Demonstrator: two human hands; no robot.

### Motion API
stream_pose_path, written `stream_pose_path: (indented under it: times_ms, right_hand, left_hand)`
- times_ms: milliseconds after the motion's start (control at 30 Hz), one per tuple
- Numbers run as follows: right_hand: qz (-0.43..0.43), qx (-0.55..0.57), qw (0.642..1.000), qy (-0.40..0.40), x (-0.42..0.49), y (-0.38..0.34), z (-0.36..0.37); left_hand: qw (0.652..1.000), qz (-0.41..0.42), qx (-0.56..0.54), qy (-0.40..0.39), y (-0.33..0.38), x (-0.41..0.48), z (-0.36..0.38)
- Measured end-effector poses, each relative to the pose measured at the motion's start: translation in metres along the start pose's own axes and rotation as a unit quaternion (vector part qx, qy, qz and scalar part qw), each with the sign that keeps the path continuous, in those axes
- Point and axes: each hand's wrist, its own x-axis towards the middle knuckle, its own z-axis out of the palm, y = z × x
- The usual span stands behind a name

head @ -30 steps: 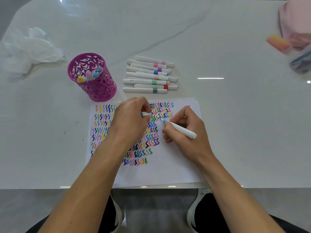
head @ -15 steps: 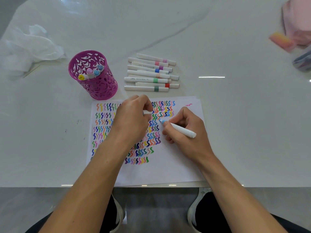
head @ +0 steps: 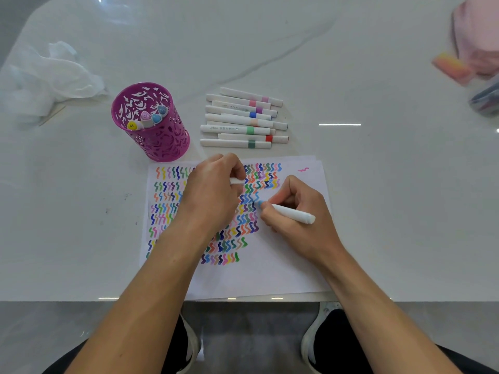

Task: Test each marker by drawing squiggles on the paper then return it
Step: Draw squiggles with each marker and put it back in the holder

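Observation:
A white sheet of paper (head: 270, 265) lies at the table's near edge, covered with rows of coloured squiggles. My right hand (head: 299, 220) grips a white marker (head: 293, 213) like a pen, its light blue tip touching the paper beside a fresh blue squiggle. My left hand (head: 213, 193) rests on the paper and holds the marker's white cap (head: 237, 181) between its curled fingers. Several capped white markers (head: 243, 118) lie in a row on the table beyond the paper. A magenta cut-out pen cup (head: 151, 122) to their left holds several more markers.
Crumpled white plastic (head: 46, 79) lies at the far left of the white marble table (head: 378, 184). A pink cloth (head: 478, 36), a pink-orange block (head: 453, 67) and a dark object (head: 486, 101) sit at the far right. My shoes show below the table edge.
My right hand has drawn the marker tip slightly down the paper, finishing a light blue squiggle. My left hand has stayed put with the cap.

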Motion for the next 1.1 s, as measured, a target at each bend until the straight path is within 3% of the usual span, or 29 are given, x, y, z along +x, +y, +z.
stream_pose_path:
  times_ms: [267, 433, 767, 1100]
  right_hand:
    - [-0.019, 0.124, 0.99, 0.06, 0.007, -0.01, -0.013]
    - [-0.015, 0.135, 0.986, 0.094, 0.014, -0.011, -0.018]
    - [-0.018, 0.184, 0.977, 0.11, 0.009, -0.02, -0.012]
    - [0.011, 0.154, 0.983, 0.098, 0.009, -0.017, -0.009]
  left_hand:
    - [1.0, 0.006, -0.002, 0.028, 0.001, -0.001, -0.003]
    - [0.993, -0.026, -0.106, 0.043, 0.006, 0.0, -0.009]
    - [0.943, -0.092, -0.31, -0.077, 0.007, -0.002, -0.015]
    - [0.937, -0.069, -0.321, -0.12, 0.01, -0.005, -0.015]
